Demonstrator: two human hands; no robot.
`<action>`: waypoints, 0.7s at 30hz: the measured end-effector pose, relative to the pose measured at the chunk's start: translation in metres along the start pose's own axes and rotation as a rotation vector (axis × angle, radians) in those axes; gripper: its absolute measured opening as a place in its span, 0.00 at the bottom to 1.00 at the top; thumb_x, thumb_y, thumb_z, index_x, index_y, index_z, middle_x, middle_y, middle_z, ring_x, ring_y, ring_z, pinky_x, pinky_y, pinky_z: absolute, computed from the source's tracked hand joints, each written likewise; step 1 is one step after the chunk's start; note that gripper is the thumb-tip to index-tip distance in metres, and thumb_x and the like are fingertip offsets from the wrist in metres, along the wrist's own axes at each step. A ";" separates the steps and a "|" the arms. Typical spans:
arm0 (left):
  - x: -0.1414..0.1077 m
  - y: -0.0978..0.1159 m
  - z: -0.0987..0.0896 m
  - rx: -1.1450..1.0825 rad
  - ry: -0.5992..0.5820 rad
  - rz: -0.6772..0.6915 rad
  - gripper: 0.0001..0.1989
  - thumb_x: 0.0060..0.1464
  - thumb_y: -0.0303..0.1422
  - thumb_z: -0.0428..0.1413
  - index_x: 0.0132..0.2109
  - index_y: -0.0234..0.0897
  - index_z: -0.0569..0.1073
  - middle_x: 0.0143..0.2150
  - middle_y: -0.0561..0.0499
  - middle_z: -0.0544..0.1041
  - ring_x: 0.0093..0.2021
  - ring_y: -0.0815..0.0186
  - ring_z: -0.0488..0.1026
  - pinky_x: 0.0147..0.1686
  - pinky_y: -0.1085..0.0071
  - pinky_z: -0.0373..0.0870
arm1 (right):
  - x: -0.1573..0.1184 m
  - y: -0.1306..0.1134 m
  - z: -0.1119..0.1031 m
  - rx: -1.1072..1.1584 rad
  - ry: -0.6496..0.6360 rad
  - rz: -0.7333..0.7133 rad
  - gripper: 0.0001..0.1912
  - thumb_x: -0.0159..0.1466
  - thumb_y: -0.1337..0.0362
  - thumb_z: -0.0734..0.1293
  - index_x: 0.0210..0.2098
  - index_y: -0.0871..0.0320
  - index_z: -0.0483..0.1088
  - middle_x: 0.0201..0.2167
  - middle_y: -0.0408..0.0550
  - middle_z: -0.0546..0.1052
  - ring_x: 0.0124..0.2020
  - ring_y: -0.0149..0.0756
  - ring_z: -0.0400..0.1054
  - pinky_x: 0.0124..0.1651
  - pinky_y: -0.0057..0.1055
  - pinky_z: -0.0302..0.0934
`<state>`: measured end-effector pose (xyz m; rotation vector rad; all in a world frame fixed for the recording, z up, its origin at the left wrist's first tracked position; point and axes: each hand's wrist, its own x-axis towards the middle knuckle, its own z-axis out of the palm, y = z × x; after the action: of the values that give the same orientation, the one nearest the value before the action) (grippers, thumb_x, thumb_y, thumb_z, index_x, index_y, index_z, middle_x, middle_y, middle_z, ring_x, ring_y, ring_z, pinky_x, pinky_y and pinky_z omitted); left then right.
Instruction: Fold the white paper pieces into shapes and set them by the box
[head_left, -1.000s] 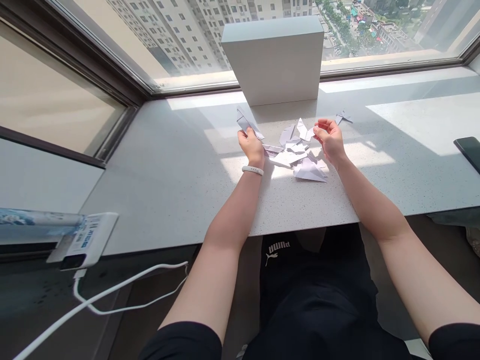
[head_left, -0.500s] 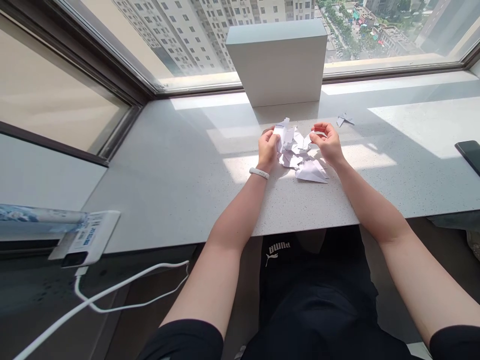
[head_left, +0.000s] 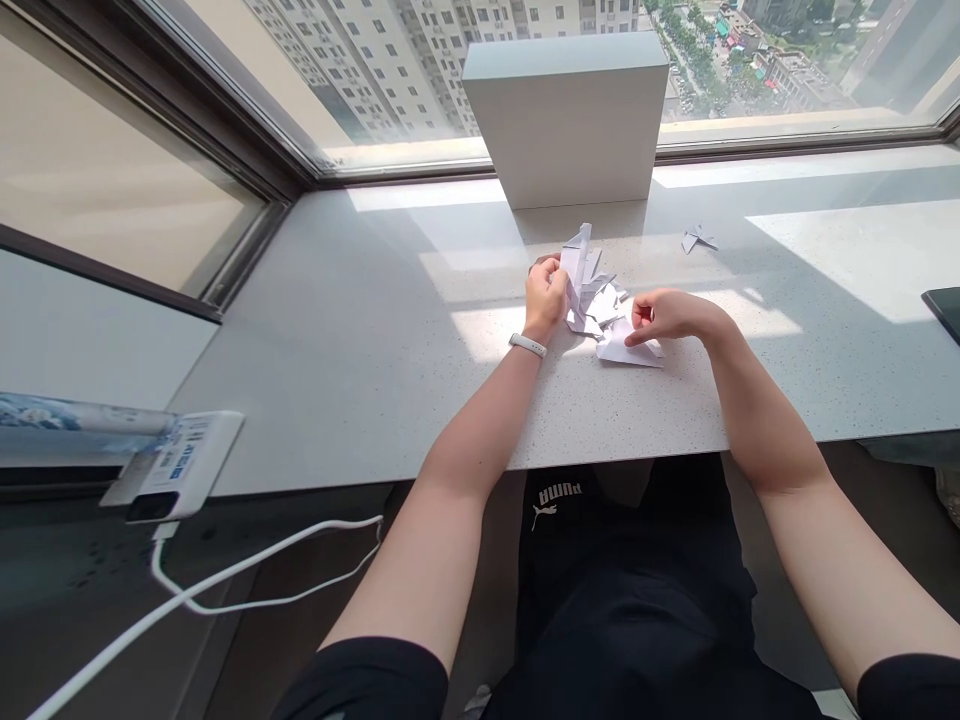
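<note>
Several folded white papers lie in a loose pile on the pale speckled counter. My left hand, with a white band at the wrist, is closed on a folded paper at the pile's left side. That paper stands up beyond my fingers. My right hand is bent over the pile's right side, its fingers drawn together at the edge of a flat folded paper nearest me. Whether those fingers grip the paper is hard to make out.
A tall white box stands behind the pile against the window. A small folded paper lies to the right. A dark phone is at the right edge. At the left, a white power bank has a white cable.
My right hand has come down from the pile's upper right onto the flat paper near me. My left hand has tilted its paper more upright, over the pile. The view has shifted slightly.
</note>
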<state>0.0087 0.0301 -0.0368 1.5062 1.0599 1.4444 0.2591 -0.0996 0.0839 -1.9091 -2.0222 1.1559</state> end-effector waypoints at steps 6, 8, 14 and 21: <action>-0.002 0.010 -0.001 -0.005 -0.009 -0.052 0.23 0.75 0.26 0.63 0.30 0.43 0.64 0.33 0.52 0.66 0.32 0.63 0.64 0.35 0.62 0.63 | -0.002 0.001 0.000 0.046 -0.072 -0.057 0.21 0.64 0.60 0.86 0.28 0.51 0.71 0.30 0.41 0.69 0.33 0.37 0.61 0.39 0.41 0.51; -0.002 0.011 0.000 -0.034 0.015 -0.083 0.23 0.75 0.27 0.63 0.30 0.43 0.64 0.32 0.52 0.64 0.31 0.63 0.62 0.35 0.63 0.61 | -0.003 0.007 -0.005 0.171 -0.130 -0.113 0.26 0.66 0.52 0.87 0.28 0.52 0.69 0.29 0.41 0.67 0.33 0.36 0.58 0.39 0.40 0.49; -0.003 0.014 0.003 -0.110 0.078 -0.142 0.24 0.76 0.38 0.65 0.32 0.44 0.63 0.30 0.53 0.60 0.30 0.64 0.60 0.31 0.65 0.58 | 0.010 0.018 -0.002 0.599 -0.040 -0.178 0.28 0.66 0.43 0.89 0.41 0.49 0.72 0.37 0.45 0.80 0.35 0.36 0.64 0.41 0.39 0.59; -0.001 0.011 0.002 -0.089 0.050 -0.114 0.28 0.74 0.47 0.68 0.31 0.45 0.63 0.32 0.52 0.61 0.32 0.61 0.63 0.38 0.58 0.71 | 0.040 0.045 0.006 0.438 0.440 -0.012 0.19 0.75 0.50 0.80 0.57 0.50 0.76 0.54 0.57 0.87 0.46 0.50 0.79 0.55 0.53 0.79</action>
<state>0.0114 0.0253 -0.0269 1.3320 1.0800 1.4364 0.2843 -0.0703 0.0367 -1.7325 -1.4146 0.9654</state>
